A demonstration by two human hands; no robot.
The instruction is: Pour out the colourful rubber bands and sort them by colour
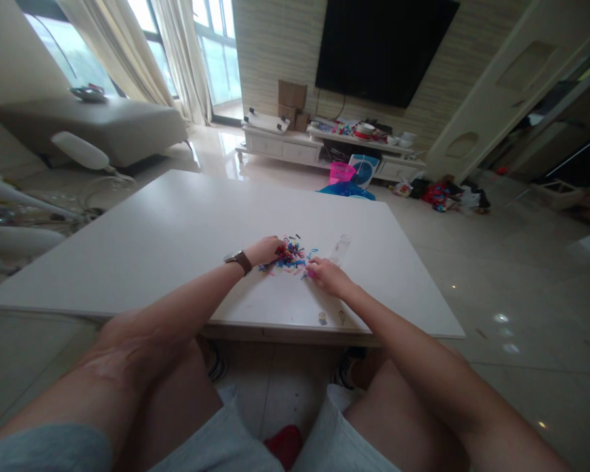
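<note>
A living room with a wall TV (383, 46), a grey sofa (93, 128) and a low cabinet (324, 147) lies beyond a broad white counter (152, 242). On the floor past the counter's far edge stands a pink basket (341, 172); what it holds cannot be made out.

Both hands meet at a heap of small coloured bands (290, 255) on the counter. The left hand (265, 250), with a watch (239, 260) at the wrist, rests curled on the heap's left edge, fingers bent over it; whether it grips any cannot be told. The right hand (327, 275) sits at the heap's right, fingers pinched on 1 pink piece.

The bands look light, soft and springy, likely best pinched singly at the loop.

Just beyond the right fingers stands a small clear jar (341, 248), seemingly empty.
</note>
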